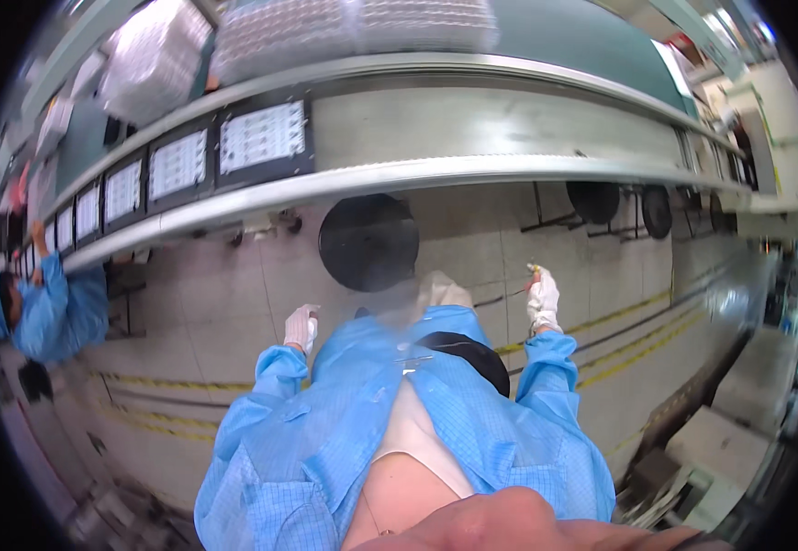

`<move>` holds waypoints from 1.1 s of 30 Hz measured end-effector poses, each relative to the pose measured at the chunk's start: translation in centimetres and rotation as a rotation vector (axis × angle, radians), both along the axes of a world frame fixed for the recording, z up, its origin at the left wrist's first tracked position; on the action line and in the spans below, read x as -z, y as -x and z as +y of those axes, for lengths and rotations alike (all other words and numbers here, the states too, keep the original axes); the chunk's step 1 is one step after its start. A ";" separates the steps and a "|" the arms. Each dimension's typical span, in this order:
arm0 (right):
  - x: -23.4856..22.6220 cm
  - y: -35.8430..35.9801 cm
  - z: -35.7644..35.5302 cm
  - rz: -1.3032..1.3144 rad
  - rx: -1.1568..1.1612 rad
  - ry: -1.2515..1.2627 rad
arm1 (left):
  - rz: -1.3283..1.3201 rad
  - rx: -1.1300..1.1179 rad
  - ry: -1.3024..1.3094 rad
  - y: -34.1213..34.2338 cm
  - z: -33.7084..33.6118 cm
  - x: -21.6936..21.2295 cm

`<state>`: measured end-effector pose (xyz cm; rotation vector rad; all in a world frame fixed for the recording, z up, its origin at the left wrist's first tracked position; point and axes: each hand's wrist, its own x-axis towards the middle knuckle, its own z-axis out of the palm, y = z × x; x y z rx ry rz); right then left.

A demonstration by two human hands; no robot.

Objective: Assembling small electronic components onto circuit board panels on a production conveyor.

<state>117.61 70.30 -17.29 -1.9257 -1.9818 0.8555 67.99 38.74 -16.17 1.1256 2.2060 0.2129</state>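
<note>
My left hand (301, 328), in a white glove, hangs beside my body with its fingers loosely curled together; nothing shows in it. My right hand (544, 301), also in a white glove, is held out to the right. Its fingers are closed around a small thing with yellowish and reddish parts (534, 270), too small to name. Neither hand touches the conveyor line. A round black stool (368, 242) stands between my hands and the line.
Ahead runs a conveyor with a metal rail (472, 169). Black trays with white sheets of parts (263, 138) sit at its left. Stacked clear plastic trays (353, 35) lie beyond. A co-worker in blue (59, 308) works at the far left. More stools (593, 202) stand right.
</note>
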 end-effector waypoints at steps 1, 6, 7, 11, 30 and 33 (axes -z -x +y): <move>-0.8 0.8 2.5 -0.006 -0.029 -0.090 | 0.020 -0.068 -0.025 -0.6 -0.7 0.6; -4.4 3.4 14.5 0.059 -0.293 -0.410 | 0.004 -0.521 0.211 -10.3 -3.5 8.1; -5.0 3.4 16.3 -0.034 -0.376 -0.558 | 0.009 -0.567 0.218 -11.9 -3.0 7.7; -2.4 5.0 21.9 0.020 -0.599 -0.612 | 0.167 -0.569 0.098 -18.5 -9.0 17.5; -16.7 -5.4 16.0 0.070 -0.848 -0.667 | -0.266 -2.001 -0.899 -40.4 6.0 15.0; -17.9 -6.5 14.7 0.082 -0.844 -0.643 | -0.226 -2.031 -0.801 -47.3 2.0 13.8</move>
